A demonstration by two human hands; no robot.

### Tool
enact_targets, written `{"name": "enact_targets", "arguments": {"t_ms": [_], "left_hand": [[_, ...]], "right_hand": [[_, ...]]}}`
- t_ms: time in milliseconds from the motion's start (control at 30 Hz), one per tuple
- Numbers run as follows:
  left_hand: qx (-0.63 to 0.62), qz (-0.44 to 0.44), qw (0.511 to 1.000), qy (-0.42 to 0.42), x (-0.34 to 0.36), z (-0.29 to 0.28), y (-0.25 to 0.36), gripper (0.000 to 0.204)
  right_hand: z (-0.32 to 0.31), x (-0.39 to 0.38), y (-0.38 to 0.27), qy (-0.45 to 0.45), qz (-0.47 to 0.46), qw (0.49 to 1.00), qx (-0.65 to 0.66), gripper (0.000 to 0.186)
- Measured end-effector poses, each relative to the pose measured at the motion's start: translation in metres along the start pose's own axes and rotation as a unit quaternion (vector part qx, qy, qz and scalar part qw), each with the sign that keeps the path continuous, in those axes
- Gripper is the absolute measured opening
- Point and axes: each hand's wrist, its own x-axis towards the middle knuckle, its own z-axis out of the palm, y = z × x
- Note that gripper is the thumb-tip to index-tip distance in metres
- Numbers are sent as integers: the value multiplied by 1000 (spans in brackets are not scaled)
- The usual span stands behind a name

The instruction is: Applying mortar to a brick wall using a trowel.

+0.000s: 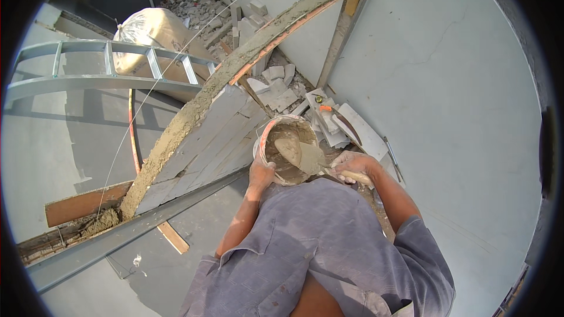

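Just in front of my body, a round bucket (262, 148) is tipped so that its mouth faces me. My left hand (262, 174) grips its near-left rim. Wet grey-brown mortar (281, 168) coats the inside, with a lump in the middle. My right hand (354, 165) is closed around the pale handle of a trowel (312, 157), whose flat blade, smeared with mortar, reaches into the bucket's mouth. How deep the mortar lies cannot be made out.
A low block wall topped with mortar (176, 135) runs diagonally on the left, with a metal ladder (155, 64) against it. Beyond stands a large filled sack (154, 32). A curved saw (348, 127), broken slabs (279, 95) and long-handled pliers (392, 157) lie past the bucket. A thin string crosses the left.
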Motion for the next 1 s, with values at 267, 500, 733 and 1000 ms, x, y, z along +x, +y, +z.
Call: {"name": "enact_targets", "arguments": {"t_ms": [267,500,733,1000], "left_hand": [[13,-7,1000,-12,16,-6,-2,74],[7,-43,999,8,16,-15,5,65],[-1,-82,996,22,14,-25,-1,72],[-8,-126,992,29,17,-28,-6,68]], "right_hand": [[-69,-85,-189,134,-131,968,-169,16],[-158,-90,-340,463,-174,557,-667,21],[-221,-79,-370,531,-104,420,-728,27],[-249,-79,-342,625,-84,447,-634,25]]}}
